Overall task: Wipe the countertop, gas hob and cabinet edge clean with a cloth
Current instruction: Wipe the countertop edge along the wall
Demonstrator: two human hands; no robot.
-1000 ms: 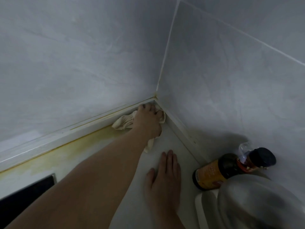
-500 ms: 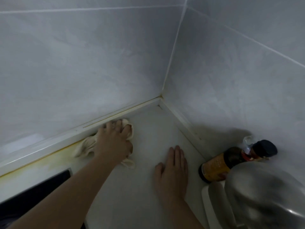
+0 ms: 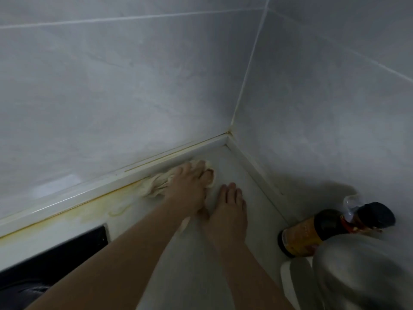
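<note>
A crumpled cream cloth (image 3: 154, 186) lies on the pale countertop (image 3: 237, 166) against the raised back edge below the tiled wall. My left hand (image 3: 190, 186) lies on top of the cloth and presses it down, fingers stretched toward the wall. My right hand (image 3: 230, 211) rests flat on the countertop just right of it, fingers straight, holding nothing. The black gas hob (image 3: 67, 249) shows its corner at the lower left. Yellowish stains (image 3: 93, 211) run along the back edge left of the cloth.
A dark sauce bottle (image 3: 312, 231) with a black cap stands by the right wall. In front of it sits a rounded metal pot (image 3: 357, 276) on a white base (image 3: 292, 280). Tiled walls meet in a corner (image 3: 230, 133) behind the hands.
My left hand slid the cloth left from the corner along the back edge, then back a little to the right. My right hand stayed flat on the countertop.
</note>
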